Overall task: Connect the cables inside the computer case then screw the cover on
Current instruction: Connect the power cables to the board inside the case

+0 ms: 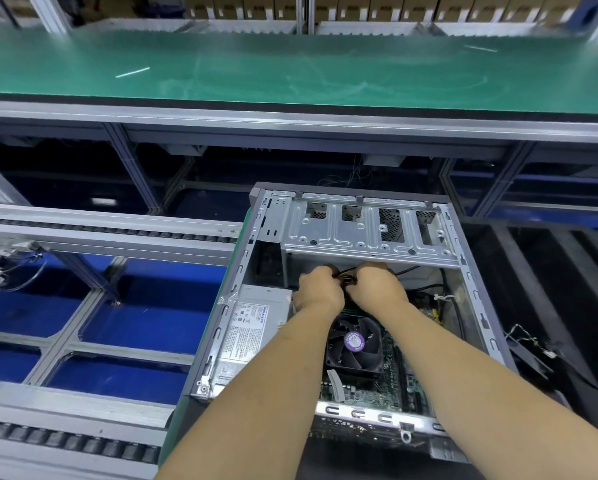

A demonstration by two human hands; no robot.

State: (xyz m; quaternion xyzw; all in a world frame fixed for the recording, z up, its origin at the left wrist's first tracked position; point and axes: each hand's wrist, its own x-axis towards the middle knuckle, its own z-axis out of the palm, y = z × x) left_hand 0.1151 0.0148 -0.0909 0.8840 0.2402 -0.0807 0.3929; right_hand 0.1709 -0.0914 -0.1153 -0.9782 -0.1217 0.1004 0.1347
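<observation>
Two hands meet deep inside the open computer case (pixel 477 299), just below its silver drive cage (pixel 366 233). The left hand (pixel 316 289) and the right hand (pixel 377 284) are seen from the back, knuckles up, with fingers curled down and inward around a bundle of cables (pixel 348 276) that shows yellow, red and black in the narrow gap between them. The fingertips themselves are hidden under the hands, so where exactly each one pinches cannot be made out, and any connector on the bundle is covered too.

Left of the hands in the case lies the grey power supply (pixel 252 323), its label too small to read. Nearer the camera than the hands sits the black cooler fan (pixel 354 344) with a purple hub sticker, partly crossed by both forearms. The motherboard (pixel 391 375) shows only in patches around the fan and arms. More black cables (pixel 425 287) run along the case's right inner side, their ends out of sight. No cover is on the case. Beyond the case lies a green workbench (pixel 290 71).
</observation>
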